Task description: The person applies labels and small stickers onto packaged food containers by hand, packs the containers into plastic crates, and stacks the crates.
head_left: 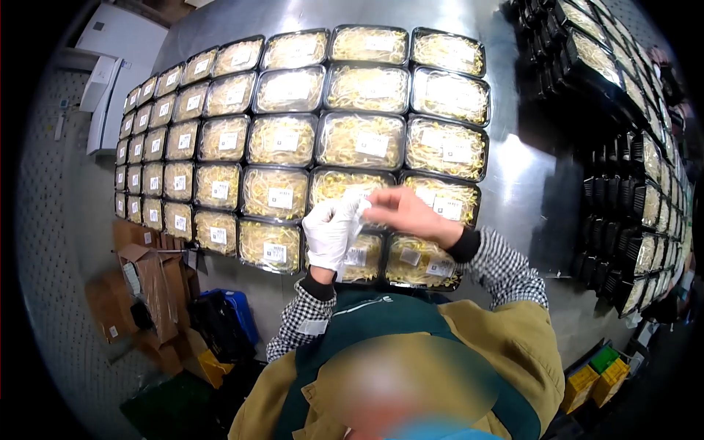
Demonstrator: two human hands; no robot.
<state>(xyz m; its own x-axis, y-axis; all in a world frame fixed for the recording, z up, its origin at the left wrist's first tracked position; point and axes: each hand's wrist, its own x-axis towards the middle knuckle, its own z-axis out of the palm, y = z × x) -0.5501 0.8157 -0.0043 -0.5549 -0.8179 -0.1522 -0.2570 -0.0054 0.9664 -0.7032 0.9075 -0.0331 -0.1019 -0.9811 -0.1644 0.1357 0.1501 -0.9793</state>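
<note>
My left hand (328, 233), in a white glove, is closed with its fingertips pinched together above the front rows of trays. Just to its right my bare right hand (414, 214) has its thumb and fingers pressed together, almost touching the glove. Between the hands is a small whitish, thin piece (357, 224); its kind I cannot make out. Under them lie black trays of bean sprouts with clear tops and white labels, among them a tray of bean sprouts (403, 273) at the front edge and another tray (330, 183) partly covered by my fingers.
Rows of similar trays (286, 139) cover much of the metal table (513, 198). Tall stacks of packed trays (642, 183) stand on the right. Cardboard boxes (158, 293), a blue crate (238, 315) and yellow crates (594, 385) are down on the floor.
</note>
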